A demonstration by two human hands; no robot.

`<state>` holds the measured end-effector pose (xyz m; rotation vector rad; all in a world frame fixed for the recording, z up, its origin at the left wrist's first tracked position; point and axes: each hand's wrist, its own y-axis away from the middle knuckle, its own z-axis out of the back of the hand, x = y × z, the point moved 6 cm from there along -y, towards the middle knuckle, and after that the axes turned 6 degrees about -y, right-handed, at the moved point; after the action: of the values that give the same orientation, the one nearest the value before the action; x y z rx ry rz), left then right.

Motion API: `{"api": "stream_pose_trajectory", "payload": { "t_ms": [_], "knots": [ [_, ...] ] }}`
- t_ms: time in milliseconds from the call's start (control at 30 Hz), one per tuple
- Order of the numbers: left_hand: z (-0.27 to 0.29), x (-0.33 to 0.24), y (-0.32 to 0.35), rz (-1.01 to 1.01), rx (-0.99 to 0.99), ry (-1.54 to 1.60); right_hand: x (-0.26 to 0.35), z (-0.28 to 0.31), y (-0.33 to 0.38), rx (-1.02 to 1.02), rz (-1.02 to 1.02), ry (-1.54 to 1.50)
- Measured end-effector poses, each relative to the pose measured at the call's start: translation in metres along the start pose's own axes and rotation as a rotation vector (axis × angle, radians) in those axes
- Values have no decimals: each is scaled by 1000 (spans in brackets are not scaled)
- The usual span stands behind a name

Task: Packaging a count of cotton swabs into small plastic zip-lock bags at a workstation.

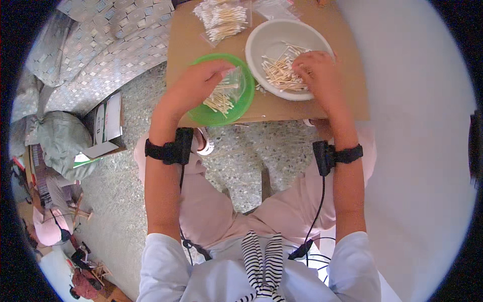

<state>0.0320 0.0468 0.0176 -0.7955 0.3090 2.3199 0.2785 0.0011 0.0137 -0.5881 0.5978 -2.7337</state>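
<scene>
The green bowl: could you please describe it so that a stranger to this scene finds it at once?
On the brown tabletop, look at the near left corner. There, the green bowl sits under the person's left hand, with cotton swabs inside. Its bright colour and smaller size set it apart from the off-white basin on its right.

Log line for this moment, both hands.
left hand: holds clear bag over green bowl | right hand: at cotton swabs in white bowl

Head-worn fisheye view: faces down over lap (211, 201) toward nearby tabletop (184, 32).
</scene>
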Motion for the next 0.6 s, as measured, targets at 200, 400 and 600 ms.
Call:
{"api": "stream_pose_trajectory", "payload": {
  "t_ms": [200, 400, 600],
  "knots": [
    [-8, -8, -1, -77, 63, 55, -8, 6, 5, -127, -139, -93],
    [8, -12, -5, 46, -153, 23, 3, 21, -1, -289, -297, -343],
    [6, -55, -13, -224, -342, -9, 14, -3, -3, -185, -416, -1204]
  ]
}}
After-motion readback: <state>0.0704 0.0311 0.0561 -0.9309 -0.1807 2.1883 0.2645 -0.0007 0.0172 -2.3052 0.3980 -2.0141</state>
